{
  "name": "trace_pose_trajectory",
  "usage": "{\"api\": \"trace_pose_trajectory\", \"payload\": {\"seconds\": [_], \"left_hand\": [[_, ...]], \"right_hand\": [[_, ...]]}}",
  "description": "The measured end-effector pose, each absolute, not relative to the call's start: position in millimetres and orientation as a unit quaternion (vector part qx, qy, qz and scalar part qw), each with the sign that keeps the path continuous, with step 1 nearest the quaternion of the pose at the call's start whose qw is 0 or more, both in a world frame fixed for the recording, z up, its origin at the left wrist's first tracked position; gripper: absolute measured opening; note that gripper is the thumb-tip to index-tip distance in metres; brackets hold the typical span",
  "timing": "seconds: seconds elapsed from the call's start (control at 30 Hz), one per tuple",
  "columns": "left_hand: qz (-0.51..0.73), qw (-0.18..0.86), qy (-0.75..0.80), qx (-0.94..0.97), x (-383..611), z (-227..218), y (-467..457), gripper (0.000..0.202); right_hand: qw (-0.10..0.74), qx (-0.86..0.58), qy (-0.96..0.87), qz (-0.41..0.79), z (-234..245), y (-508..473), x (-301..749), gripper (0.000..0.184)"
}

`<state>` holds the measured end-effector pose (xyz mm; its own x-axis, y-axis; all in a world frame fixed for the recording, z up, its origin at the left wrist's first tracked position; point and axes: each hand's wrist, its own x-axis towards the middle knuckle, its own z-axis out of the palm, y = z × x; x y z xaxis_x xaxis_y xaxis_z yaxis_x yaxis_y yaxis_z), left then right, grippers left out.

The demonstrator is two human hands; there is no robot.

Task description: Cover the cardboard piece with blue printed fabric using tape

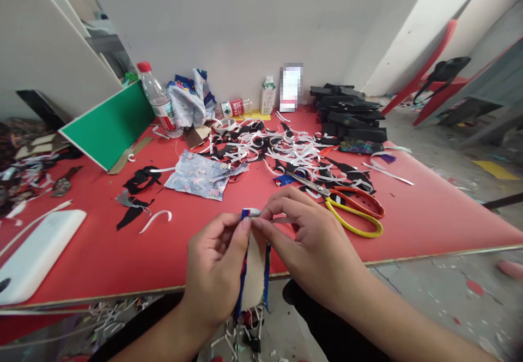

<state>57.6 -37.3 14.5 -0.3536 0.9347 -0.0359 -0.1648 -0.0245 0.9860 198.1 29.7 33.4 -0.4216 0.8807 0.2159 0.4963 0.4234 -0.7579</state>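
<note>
From my head camera, I look down at both my hands over the near edge of the red table [102, 253]. Between them is a narrow beige piece [256, 269] with blue cloth [267, 272] along its long sides; it hangs down in front of the table edge, its upper end toward the tabletop. My left hand [216, 258] has its thumb and forefinger clamped on the upper left corner of the piece. My right hand [306, 236] has its thumb and forefinger together at the top edge, close beside my left fingertips; exactly what they pinch there I cannot tell.

Just beyond my right hand, the scissors [355, 212] lie with one yellow and one orange-red handle, blades pointing away to the left into a heap of white strips [300, 152] and black scraps. Left of that heap lies a pale blue patterned cloth [202, 175]. A white case [43, 253] lies at the table's left side, and a green board [108, 127] leans behind it. Along the wall stand a red-capped bottle [159, 103], a small carton-like bottle [268, 96] and a blurred phone [291, 86]; right of these is a stack of black pieces [347, 111].
</note>
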Motion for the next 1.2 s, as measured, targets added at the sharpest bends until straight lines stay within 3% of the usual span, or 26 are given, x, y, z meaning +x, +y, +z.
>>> {"api": "trace_pose_trajectory", "payload": {"seconds": [0.27, 0.43, 0.53, 0.8, 0.97, 1.2], "left_hand": [[0.62, 0.319, 0.61, 0.377, 55, 10, -33, 0.025], [0.629, 0.306, 0.606, 0.378, 55, 8, -31, 0.027], [0.638, 0.291, 0.611, 0.368, 50, 9, -30, 0.028], [0.649, 0.309, 0.607, 0.34, 45, 10, -33, 0.027], [0.656, 0.326, 0.601, 0.318, 48, 9, -33, 0.029], [0.652, 0.311, 0.608, 0.329, 48, 9, -34, 0.03]], "right_hand": [[0.342, -0.408, -0.808, 0.253, 35, 20, 196, 0.013], [0.374, -0.41, -0.805, 0.21, 36, 18, 200, 0.027], [0.363, -0.427, -0.795, 0.231, 35, 24, 204, 0.01], [0.361, -0.446, -0.738, 0.356, 31, 41, 207, 0.015], [0.373, -0.436, -0.72, 0.39, 30, 43, 205, 0.007], [0.369, -0.43, -0.707, 0.423, 30, 44, 204, 0.013]]}}
